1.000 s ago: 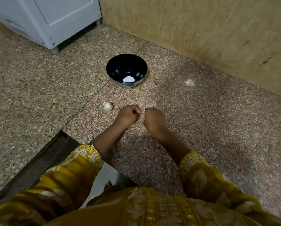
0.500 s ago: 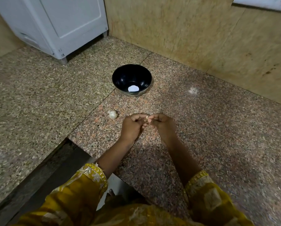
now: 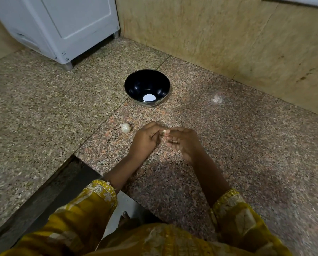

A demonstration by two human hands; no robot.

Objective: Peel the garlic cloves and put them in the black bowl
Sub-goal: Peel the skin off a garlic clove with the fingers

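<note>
A person in yellow embroidered sleeves is working over a speckled granite bench (image 3: 246, 145). The landmark is a black bowl (image 3: 136, 85), sitting on the bench toward the wall. Just nearer the person than the bowl, the left hand (image 3: 145, 140) and right hand (image 3: 184, 143) are meeting fingertip to fingertip, both pinching narrowly around a small pale garlic clove (image 3: 164, 130). A second piece of garlic (image 3: 125, 128), still in its white papery skin, is lying on the bench between the bowl and the left hand, slightly to the bowl's left.

The clove is small and likely slippery; if the pinch loosens while skin is being pulled, it could drop and roll along the bench, perhaps toward the dark gap at the bench edge nearer the person. Loose skin could also end up in the bowl with the clove.

The clove is mostly covered by the fingers, so how much skin remains is impossible to tell. A white spot in the bowl's bottom looks like a light reflection, though that is uncertain. The person's body below the sleeves is cut off by the frame.
</note>
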